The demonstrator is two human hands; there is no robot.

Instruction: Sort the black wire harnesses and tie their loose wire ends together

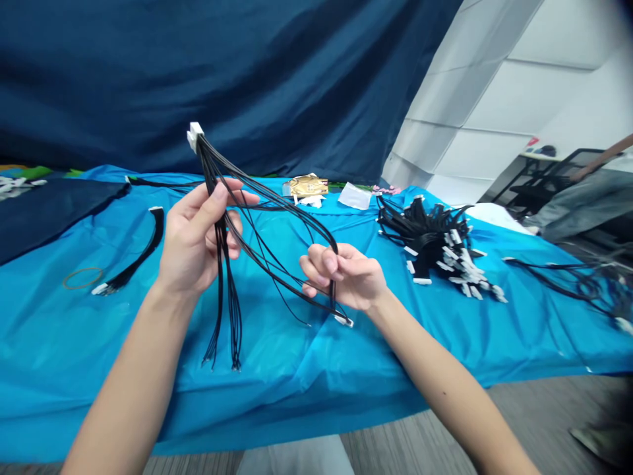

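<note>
My left hand point(198, 231) pinches a black wire harness point(225, 277) between thumb and fingers, a little below its white connector point(195, 137), which points up. Several loose wire ends hang down beneath this hand. Other wires of the harness arc over to the right, where my right hand point(346, 274) is closed around them. Just under the right hand a small white connector point(343, 320) shows at the wires' end. One thin wire dangles between the hands. Both hands are raised above the blue-covered table point(277, 389).
A short black cable bundle point(143, 257) and a rubber band point(83, 278) lie at left. A large pile of black cables with white connectors point(435, 237) lies at right, more cables point(568, 277) beyond it. A gold packet point(306, 186) and white paper point(355, 196) lie behind. A person sits far right.
</note>
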